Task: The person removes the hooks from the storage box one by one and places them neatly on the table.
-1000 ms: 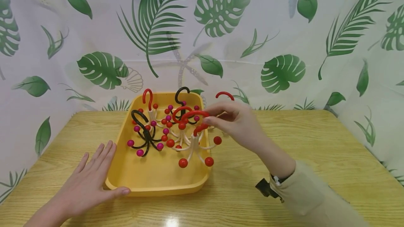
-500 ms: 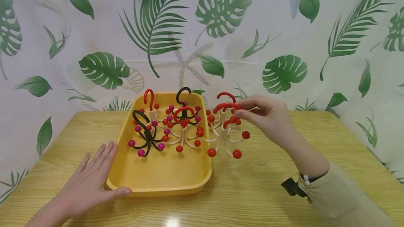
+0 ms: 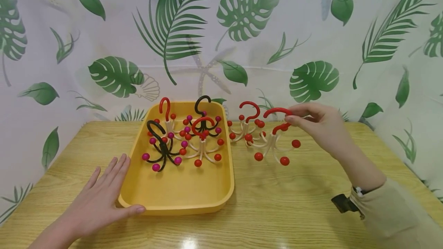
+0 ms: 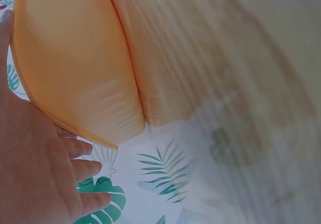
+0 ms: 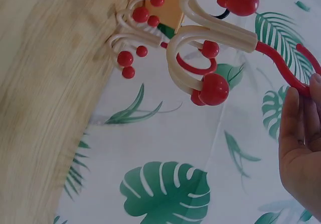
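My right hand point(image 3: 320, 126) pinches the red hook of a multi-arm hanger point(image 3: 273, 139) with white curved arms tipped in red balls, held upright right of the tray. In the right wrist view the fingertips grip the bend of this red hook point(image 5: 288, 73). Straight fingers of my left hand point(image 3: 98, 199) rest along the left side of the yellow tray point(image 3: 180, 207), thumb on its front rim. Inside it are red-and-white hangers, one in the middle point(image 3: 202, 145) and one at the back left point(image 3: 166, 107), and two black hangers point(image 3: 164, 148) with magenta balls.
Another red-and-white hanger point(image 3: 246, 126) stands on the wooden table point(image 3: 283, 203), just right of the tray and behind the held one. A white cloth point(image 3: 194, 18) with green leaves hangs behind the table.
My right hand has carried the held hanger rightward, from over the tray's right side to beyond its edge above the table. The left hand has stayed at the tray.
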A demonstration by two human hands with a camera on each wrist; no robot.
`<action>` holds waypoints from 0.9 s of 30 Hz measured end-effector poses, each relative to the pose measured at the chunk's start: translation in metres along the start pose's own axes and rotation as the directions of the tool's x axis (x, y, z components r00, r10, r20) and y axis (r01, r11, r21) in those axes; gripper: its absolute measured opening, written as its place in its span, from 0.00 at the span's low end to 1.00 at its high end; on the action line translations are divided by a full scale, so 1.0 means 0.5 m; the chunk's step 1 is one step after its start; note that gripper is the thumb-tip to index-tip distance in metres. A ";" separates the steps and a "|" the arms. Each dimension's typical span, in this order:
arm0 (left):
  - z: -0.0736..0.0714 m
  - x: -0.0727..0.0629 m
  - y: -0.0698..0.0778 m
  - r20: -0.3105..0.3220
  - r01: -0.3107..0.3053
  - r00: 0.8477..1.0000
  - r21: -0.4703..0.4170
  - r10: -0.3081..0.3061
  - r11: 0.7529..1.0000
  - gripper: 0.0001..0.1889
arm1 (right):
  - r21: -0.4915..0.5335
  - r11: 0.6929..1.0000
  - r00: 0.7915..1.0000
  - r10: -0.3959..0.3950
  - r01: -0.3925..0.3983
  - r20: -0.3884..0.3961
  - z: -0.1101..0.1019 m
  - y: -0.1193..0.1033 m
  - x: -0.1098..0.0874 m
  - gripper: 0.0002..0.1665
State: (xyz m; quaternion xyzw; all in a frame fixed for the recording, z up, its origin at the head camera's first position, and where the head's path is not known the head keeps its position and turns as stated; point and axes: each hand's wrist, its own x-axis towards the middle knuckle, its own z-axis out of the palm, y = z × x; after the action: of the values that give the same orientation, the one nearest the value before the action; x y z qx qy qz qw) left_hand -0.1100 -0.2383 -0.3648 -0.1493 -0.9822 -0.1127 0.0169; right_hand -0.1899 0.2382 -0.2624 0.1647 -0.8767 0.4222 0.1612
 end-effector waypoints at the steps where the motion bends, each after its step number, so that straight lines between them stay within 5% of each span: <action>1: 0.000 0.000 0.000 0.000 0.000 1.000 0.001 0.000 1.000 0.62 | -0.010 1.000 1.000 0.012 -0.013 -0.006 -0.003 0.004 0.001 0.16; 27: -0.001 -0.001 0.001 0.001 -0.004 1.000 -0.006 0.004 1.000 0.62 | -0.154 0.973 0.984 0.160 -0.171 -0.082 -0.038 0.114 0.045 0.22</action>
State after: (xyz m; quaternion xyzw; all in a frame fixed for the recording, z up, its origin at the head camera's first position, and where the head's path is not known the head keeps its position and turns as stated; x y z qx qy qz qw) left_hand -0.1097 -0.2381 -0.3644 -0.1513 -0.9816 -0.1156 0.0162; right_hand -0.2313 0.2836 -0.2810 0.0630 -0.9124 0.3676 0.1686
